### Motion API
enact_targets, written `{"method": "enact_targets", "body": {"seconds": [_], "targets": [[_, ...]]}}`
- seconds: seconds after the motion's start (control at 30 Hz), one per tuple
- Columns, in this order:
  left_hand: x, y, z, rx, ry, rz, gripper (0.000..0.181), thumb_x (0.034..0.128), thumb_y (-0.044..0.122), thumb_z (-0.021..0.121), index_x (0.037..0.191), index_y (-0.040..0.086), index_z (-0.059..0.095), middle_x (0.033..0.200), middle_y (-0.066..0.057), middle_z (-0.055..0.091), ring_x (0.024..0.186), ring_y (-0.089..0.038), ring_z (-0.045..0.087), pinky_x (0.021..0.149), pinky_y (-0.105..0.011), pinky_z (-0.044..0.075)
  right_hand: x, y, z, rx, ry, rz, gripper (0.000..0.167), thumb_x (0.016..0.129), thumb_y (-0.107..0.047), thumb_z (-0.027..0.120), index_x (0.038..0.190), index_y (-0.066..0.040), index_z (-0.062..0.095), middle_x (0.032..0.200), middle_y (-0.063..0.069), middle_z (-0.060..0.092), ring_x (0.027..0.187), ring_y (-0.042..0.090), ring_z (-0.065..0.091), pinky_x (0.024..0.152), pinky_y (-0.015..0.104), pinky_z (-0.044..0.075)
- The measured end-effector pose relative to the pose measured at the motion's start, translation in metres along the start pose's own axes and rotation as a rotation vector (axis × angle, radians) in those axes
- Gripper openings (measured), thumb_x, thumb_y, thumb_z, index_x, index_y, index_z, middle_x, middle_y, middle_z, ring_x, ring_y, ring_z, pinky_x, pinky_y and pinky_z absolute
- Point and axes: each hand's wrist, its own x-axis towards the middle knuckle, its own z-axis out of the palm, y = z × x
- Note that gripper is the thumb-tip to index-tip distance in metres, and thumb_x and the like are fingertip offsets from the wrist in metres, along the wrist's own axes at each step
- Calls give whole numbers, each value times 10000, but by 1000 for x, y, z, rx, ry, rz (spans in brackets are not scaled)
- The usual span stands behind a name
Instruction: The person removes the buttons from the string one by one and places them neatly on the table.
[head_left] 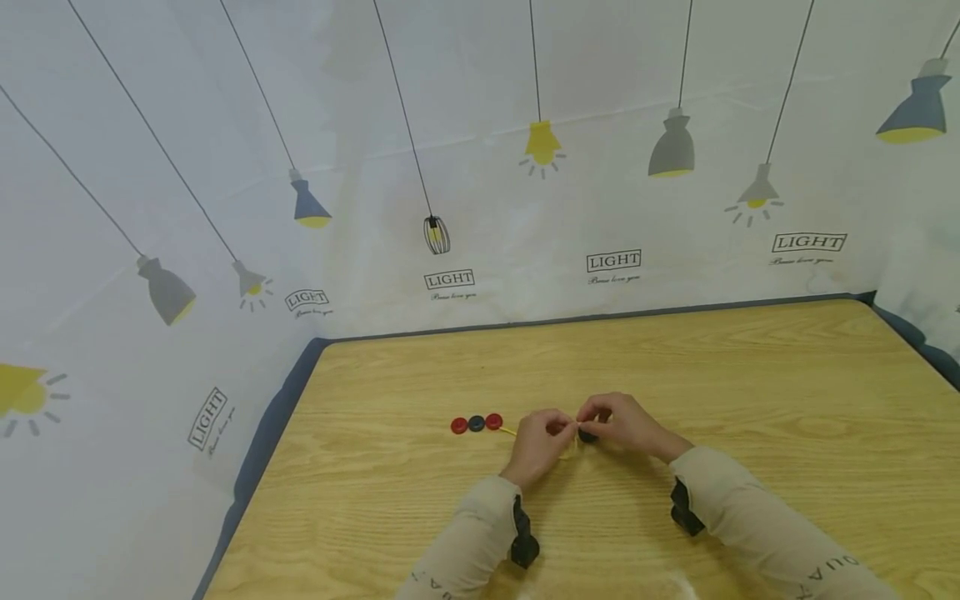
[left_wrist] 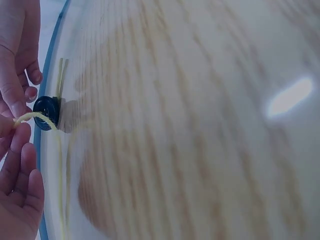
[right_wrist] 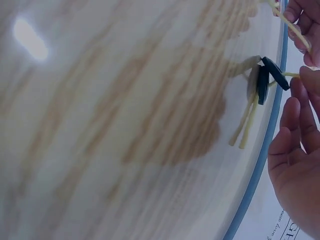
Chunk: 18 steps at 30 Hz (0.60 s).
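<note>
Two dark discs (right_wrist: 263,84) hang close together on a yellow string, in the right wrist view, with two loose string ends below them. My right hand (head_left: 618,423) pinches the string beside the discs between thumb and finger. My left hand (head_left: 538,442) pinches another part of the yellow string (left_wrist: 59,165); its fingertips are close to the right hand's. In the left wrist view a dark button-like disc (left_wrist: 46,113) shows just beyond the fingers. The string (head_left: 507,431) also shows left of my left hand in the head view.
A red disc (head_left: 459,426), a dark disc (head_left: 477,423) and another red disc (head_left: 493,422) lie in a row on the wooden table (head_left: 375,492), left of the hands. A wall covering (head_left: 495,192) printed with lamps stands behind the table.
</note>
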Motion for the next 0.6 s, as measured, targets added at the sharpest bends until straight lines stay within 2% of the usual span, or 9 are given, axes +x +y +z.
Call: {"method": "enact_targets", "body": {"seconds": [0.2,0.43,0.6], "targets": [[0,1,-3,14,-5,16,144,860,174,580,834,69,674,702,51,615,631,-15,530,609,-186,437,0,1,-2,-7,0,42,48,829,-87,614,866,-62,633,837,38,613,680,142,550,591,247,456],[0,0,-3,18,-2,9,134,863,179,577,847,82,669,708,54,614,637,-17,534,631,-190,441,2,4,-1,-15,-35,27,128,809,45,548,890,-3,634,862,94,627,763,189,567,635,272,456],[1,1,-2,3,-1,3,124,861,173,578,844,83,661,708,50,615,628,-14,534,627,-185,441,3,6,2,-15,-55,27,157,778,60,552,890,-9,639,875,95,631,747,163,569,631,264,454]]}}
